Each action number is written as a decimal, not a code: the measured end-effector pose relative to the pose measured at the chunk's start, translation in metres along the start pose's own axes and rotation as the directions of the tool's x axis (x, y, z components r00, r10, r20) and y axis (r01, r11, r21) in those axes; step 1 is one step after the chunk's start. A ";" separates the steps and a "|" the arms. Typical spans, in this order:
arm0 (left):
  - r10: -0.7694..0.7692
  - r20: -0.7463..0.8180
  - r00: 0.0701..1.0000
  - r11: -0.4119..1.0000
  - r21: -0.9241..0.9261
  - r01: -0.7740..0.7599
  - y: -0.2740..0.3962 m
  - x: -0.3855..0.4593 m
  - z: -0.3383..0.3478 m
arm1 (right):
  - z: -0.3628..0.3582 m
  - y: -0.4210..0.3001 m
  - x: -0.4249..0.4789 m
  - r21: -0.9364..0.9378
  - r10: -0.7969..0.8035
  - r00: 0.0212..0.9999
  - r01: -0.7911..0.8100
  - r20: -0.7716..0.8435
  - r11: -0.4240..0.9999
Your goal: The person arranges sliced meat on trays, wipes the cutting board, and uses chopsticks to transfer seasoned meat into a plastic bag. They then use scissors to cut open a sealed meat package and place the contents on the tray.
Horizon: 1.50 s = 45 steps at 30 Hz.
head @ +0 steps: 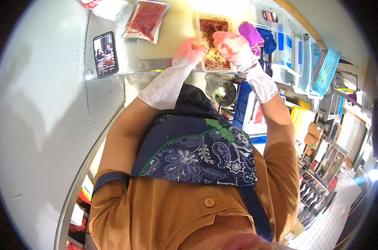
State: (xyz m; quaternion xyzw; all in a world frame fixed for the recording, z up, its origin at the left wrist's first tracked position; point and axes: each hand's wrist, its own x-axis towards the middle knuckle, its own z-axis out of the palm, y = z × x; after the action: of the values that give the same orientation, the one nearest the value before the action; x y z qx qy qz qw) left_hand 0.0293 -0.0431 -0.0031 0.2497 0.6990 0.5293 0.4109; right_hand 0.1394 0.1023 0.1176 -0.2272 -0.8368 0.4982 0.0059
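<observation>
A clear rectangular plastic container [199, 37] stands near the front edge of the worktop, with dark red, crumbly paste smeared over its bottom and walls. My left hand [189, 51], in a whitish translucent glove, grips the container's left rim between thumb and fingers. Over the right part of the container, my right hand [232, 47], gloved the same way, is curled in a fist. A thin orange utensil [216, 48] shows at its fingers, mostly hidden by the hand. Strong light washes out both hands. Beneath the container lies a pale yellowish cutting board [167, 51].
A sealed bag of red meat [147, 20] lies left of the board, near a phone [105, 54] with a lit screen. Purple [250, 34] and blue [266, 40] cloths lie right of the container. Clear plastic bins [296, 56] and a light-blue basket [328, 70] stand farther right.
</observation>
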 end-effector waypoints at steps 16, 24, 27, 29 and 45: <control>-0.048 -0.114 0.992 0.979 0.190 0.069 0.046 -0.018 -0.007 | -0.043 0.047 -0.064 0.871 0.021 0.972 0.199 -0.233 0.450; -0.208 0.150 0.966 0.978 0.039 0.205 0.034 0.006 0.002 | 0.019 0.026 -0.030 0.493 0.043 0.895 0.203 -0.443 0.846; -0.230 0.151 0.962 0.969 -0.060 0.241 0.038 0.006 0.004 | 0.033 0.024 -0.043 0.304 -0.213 0.905 0.334 -0.369 0.892; -0.231 0.132 0.964 0.966 -0.090 0.243 0.037 0.009 0.006 | 0.035 0.016 -0.048 0.088 -0.366 0.856 0.423 -0.364 0.902; -0.266 0.145 0.953 0.944 -0.162 0.288 0.058 -0.001 0.006 | 0.013 0.059 -0.026 0.199 -0.345 0.759 0.521 -0.552 0.830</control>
State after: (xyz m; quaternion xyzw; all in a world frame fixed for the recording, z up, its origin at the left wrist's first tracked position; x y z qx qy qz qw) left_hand 0.0299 -0.0221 0.0511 0.1422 0.6500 0.5114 0.5438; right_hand 0.1822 0.1054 0.0671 -0.1389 -0.7370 0.5447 0.3752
